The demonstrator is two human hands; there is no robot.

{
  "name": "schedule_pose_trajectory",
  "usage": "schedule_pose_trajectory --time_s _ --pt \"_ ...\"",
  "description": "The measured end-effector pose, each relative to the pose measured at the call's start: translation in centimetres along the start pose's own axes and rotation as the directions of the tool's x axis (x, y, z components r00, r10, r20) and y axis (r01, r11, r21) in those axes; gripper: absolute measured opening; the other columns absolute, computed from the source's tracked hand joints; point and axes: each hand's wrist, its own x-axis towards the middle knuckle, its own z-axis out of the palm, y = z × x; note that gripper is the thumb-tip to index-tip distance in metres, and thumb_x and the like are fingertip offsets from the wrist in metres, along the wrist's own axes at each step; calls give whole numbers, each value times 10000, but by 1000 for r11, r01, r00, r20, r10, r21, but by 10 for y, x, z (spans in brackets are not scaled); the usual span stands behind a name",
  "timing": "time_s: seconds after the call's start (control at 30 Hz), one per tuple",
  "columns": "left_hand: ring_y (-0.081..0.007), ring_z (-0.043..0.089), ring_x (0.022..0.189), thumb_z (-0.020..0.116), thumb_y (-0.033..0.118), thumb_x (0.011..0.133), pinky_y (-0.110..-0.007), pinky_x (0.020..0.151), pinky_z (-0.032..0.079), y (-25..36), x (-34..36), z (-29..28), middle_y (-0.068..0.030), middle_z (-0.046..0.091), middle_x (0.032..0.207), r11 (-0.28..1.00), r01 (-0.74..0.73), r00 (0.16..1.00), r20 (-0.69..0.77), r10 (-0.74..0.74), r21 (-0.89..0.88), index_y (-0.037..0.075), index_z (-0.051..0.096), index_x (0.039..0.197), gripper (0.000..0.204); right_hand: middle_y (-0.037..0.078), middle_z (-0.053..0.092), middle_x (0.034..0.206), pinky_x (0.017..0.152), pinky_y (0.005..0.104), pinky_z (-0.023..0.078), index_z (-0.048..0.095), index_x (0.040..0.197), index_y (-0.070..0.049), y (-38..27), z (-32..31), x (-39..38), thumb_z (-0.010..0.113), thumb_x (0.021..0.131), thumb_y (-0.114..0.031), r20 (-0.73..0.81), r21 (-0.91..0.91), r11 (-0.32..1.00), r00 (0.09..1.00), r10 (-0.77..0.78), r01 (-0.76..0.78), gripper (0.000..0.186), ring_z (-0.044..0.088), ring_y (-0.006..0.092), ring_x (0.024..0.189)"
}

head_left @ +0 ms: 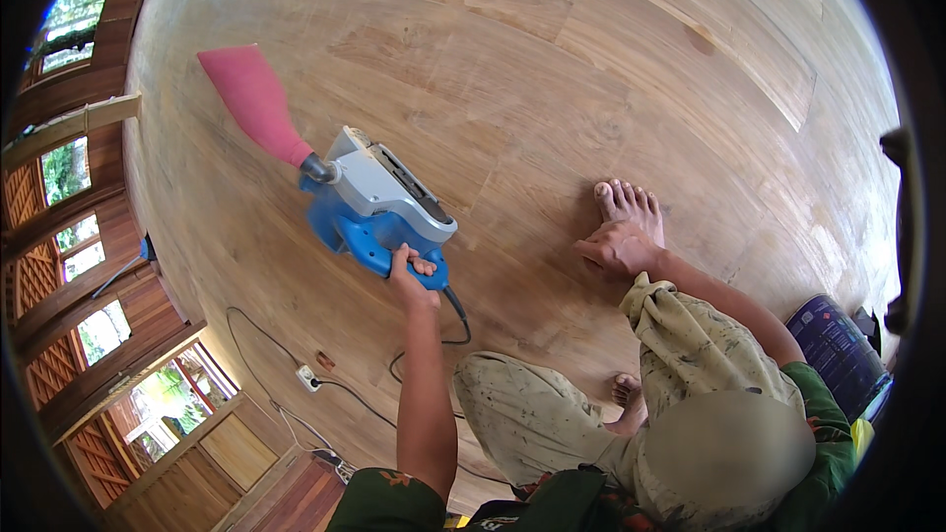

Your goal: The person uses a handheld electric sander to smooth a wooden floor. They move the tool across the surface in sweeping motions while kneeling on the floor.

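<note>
A blue and grey belt sander [379, 199] sits flat on the wooden plank floor [552, 69]. A pink dust bag [251, 99] sticks out from its far left end. My left hand [412, 274] is closed around the sander's blue rear handle, arm stretched forward. My right hand [616, 248] rests on top of my bare foot [631, 205] to the right of the sander, holding nothing. I sit on the floor with both knees bent in paint-spotted trousers [532, 414].
A black cord [448, 335] runs from the sander back to a white plug socket [308, 377] on the floor. Wooden walls with windows [69, 167] curve along the left. A dark blue flat item [838, 345] lies at the right.
</note>
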Motion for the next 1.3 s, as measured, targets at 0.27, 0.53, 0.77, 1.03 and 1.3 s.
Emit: schedule_pose_trajectory --time_s 0.27,0.53,0.77,1.03,1.3 --pt "-122 423 533 594 225 1017 -314 569 429 -28 -32 4 13 419 618 1000 -13 1000 10 13 -26 92 519 824 246 193 452 1538 1191 534 303 421 1457 -83 2 6 2 745 731 -519 -37 -2 1000 999 -2 2 906 401 388 1455" --pt "-131 448 526 580 184 1036 -312 575 437 -60 -76 5 6 449 614 999 24 1000 4 -24 -44 91 527 857 208 191 422 1578 1231 538 260 406 1496 -79 2 8 2 730 742 -536 -1 -7 1000 1000 -12 12 939 363 390 1495" --pt "-123 486 551 627 36 994 -292 592 444 -83 -113 7 -5 493 650 988 48 999 -6 -50 -150 69 520 961 117 208 384 1621 1260 546 216 384 1528 -71 -4 4 2 712 761 -602 50 -5 998 997 55 -55 988 312 397 1535" --pt "-101 529 566 677 45 982 -274 603 456 -130 -168 31 4 569 688 996 21 999 -46 -25 -82 72 568 970 113 249 347 1641 1256 544 220 341 1584 -65 -12 3 4 752 736 -687 81 -65 993 991 104 -99 1129 292 432 1540" --pt "-55 542 607 762 126 963 -264 546 422 -149 -202 55 22 596 696 997 68 997 -36 -69 -30 51 650 857 171 307 393 1573 1218 606 247 703 1285 -258 -1 14 -7 747 759 -443 -118 -214 936 944 -307 278 559 327 505 1485"
